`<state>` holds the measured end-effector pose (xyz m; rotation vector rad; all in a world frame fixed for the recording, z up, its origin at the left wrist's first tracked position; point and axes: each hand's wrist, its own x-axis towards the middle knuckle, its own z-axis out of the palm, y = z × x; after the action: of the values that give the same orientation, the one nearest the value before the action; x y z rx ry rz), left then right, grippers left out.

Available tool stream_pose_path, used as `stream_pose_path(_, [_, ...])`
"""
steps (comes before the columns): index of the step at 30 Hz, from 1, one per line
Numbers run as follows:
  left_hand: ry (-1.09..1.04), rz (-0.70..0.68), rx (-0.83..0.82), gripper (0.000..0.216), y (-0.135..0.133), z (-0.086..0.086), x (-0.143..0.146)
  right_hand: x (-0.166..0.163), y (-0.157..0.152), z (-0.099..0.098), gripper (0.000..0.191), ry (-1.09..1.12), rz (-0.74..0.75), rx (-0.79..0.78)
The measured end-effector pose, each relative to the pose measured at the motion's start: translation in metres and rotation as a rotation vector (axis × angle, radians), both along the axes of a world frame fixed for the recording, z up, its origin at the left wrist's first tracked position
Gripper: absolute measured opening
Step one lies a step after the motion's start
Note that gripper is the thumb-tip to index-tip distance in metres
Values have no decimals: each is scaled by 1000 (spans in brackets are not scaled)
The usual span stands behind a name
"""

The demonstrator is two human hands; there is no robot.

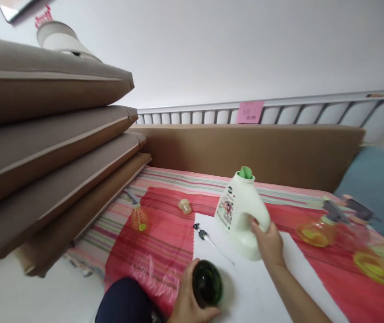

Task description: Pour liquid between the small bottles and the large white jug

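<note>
My left hand [192,294] is wrapped around a dark green round container [207,283], seen from above near the bottom edge. Its inside is too dark to make out. In my right hand [269,240] is the handle of a pale green-white jug [245,224] with a bright green spout and a printed label. The jug is close to upright over a white sheet [245,291]; I cannot tell whether its base touches it. Between the two hands lies a dark pump top with a thin tube [214,243]. Farther back is a tan cap [185,206].
A clear spray bottle [138,217] stands left on red plastic [168,233]. Several more spray bottles [318,231], with yellow and orange tints, are at the right. Stacked brown cushions [57,134] rise at the left. A long brown cushion [245,152] lines the back.
</note>
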<state>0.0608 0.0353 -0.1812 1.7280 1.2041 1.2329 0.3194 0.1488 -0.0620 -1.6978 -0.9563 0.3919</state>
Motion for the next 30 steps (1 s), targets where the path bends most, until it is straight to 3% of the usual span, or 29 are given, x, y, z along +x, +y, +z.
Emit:
stream_pose_path(5, [-8,32,54,105,-1,-6,3,22,-5,1,43,-36,140,-62])
stream_pose_path(8, [5,78,68,102,-3,-5,4,32,-24,8,51,-104,170,27])
stream_pose_path(11, [4,98,80,103,-4,-5,4,31,-49,18,58,-195,93,151])
stream_pose_path(13, [5,91,86,102,-3,-5,3,18,-58,23,50,-264,140,153])
stream_pose_path(15, [15,90,95,100,-3,-4,3,-5,-57,24,39,-335,321,77])
stream_pose_path(19, [32,101,125,95,-2,-1,3,-66,-30,13,22,-515,597,-150])
stream_pose_path(25, [-4,61,182,97,2,-9,1,-130,11,-4,30,-751,640,-464])
stream_pose_path(30, [-113,92,166,96,9,-30,6,-143,21,-4,28,-779,665,-511])
